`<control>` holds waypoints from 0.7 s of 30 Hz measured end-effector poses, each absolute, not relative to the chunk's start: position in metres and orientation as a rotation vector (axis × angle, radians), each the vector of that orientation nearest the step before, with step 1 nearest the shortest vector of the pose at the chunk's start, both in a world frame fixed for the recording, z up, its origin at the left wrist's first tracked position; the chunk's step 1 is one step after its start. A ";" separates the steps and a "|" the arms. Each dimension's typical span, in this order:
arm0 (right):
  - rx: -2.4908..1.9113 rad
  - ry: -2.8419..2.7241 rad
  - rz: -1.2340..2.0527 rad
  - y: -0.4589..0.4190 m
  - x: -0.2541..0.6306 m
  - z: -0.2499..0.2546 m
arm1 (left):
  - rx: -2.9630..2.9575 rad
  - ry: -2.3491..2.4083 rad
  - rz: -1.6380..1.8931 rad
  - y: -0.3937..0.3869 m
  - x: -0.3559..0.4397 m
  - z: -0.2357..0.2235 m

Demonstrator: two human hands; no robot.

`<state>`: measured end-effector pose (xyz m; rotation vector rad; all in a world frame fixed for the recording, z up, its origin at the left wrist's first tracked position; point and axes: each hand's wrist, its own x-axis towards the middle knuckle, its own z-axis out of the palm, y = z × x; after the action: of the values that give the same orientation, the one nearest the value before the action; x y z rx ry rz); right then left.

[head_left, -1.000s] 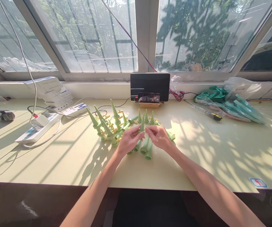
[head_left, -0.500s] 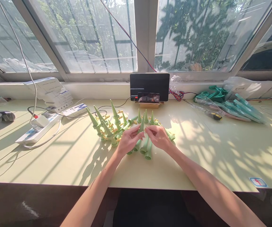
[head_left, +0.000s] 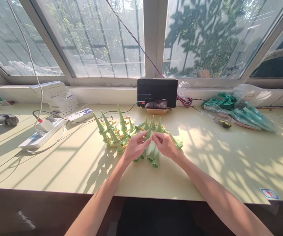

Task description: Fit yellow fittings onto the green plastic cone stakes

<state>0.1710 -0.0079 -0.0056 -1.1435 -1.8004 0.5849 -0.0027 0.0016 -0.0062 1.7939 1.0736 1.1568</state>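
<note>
My left hand (head_left: 136, 146) is closed round a green plastic spike (head_left: 149, 130), its pointed end up. Right beside it, the thumb and fingers of my right hand (head_left: 166, 145) are pinched together close to the spike; whatever is in them is too small or hidden to make out. Left of my hands stand several green spikes (head_left: 99, 125) with yellow valve-like side pieces. Green hollow tubes (head_left: 155, 163) lie under and in front of my hands, their threaded open ends toward me. Just behind my fingers, more spikes (head_left: 159, 125) point upward.
A black tablet (head_left: 157, 91) stands at the back, a phone (head_left: 155, 103) in front of it. On the left are a power strip (head_left: 41, 135) with cables and white boxes (head_left: 54, 98). Green plastic packets (head_left: 251, 114) and a black-yellow tool (head_left: 225, 124) lie at the right.
The whole view has shifted slightly, so things sit a little lower and further right. Both hands keep nearly the same hold, with the right fingers still close to the spike.
</note>
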 end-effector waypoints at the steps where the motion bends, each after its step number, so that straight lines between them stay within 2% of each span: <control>1: -1.148 -1.821 0.582 -0.007 0.172 -0.006 | 1.841 1.090 1.168 0.001 -0.003 -0.005; 11: -1.275 -2.091 0.693 0.001 0.184 -0.012 | 1.937 1.298 1.120 0.000 -0.004 -0.003; 21: -1.308 -2.233 0.722 0.004 0.193 -0.019 | 1.760 1.503 1.381 0.008 -0.013 -0.001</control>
<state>0.1928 0.0038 -0.0190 -1.3081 -2.2328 0.7221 -0.0129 0.0081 -0.0011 1.7600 1.5029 1.3807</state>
